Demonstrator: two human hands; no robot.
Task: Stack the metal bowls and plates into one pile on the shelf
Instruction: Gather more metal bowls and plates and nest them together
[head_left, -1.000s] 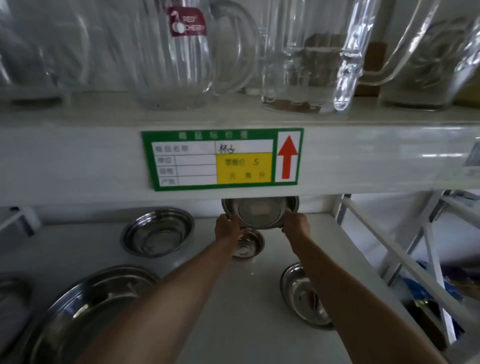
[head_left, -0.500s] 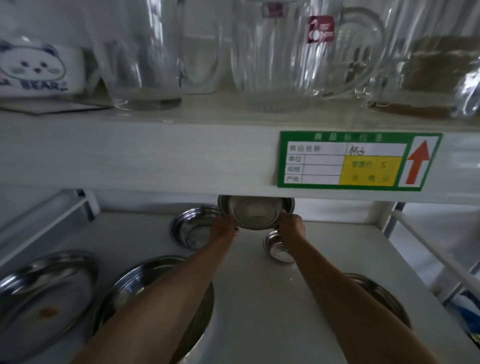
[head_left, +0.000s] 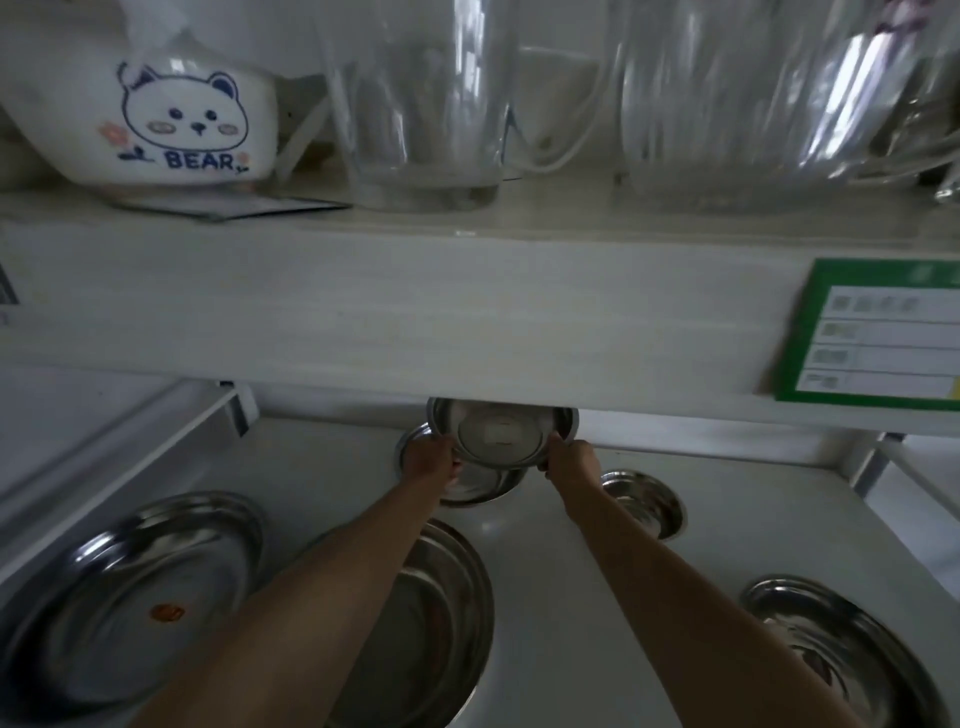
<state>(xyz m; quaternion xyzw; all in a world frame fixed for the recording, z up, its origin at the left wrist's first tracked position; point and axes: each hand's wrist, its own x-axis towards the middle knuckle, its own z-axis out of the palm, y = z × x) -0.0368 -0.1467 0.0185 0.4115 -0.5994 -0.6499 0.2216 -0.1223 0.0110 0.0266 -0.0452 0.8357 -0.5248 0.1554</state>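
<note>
While both hands (head_left: 431, 462) grip, round shiny steel bowl (head_left: 501, 434)

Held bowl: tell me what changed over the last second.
Both hands, left hand and right hand, carried the held bowl leftward; it now hangs tilted over the rear bowl, no longer above the small bowl. Grip unchanged; the other dishes stayed put.

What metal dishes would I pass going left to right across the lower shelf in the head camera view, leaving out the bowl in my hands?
Large plate with an orange sticker → large plate under the left forearm → small bowl → plate at the right front.
</note>
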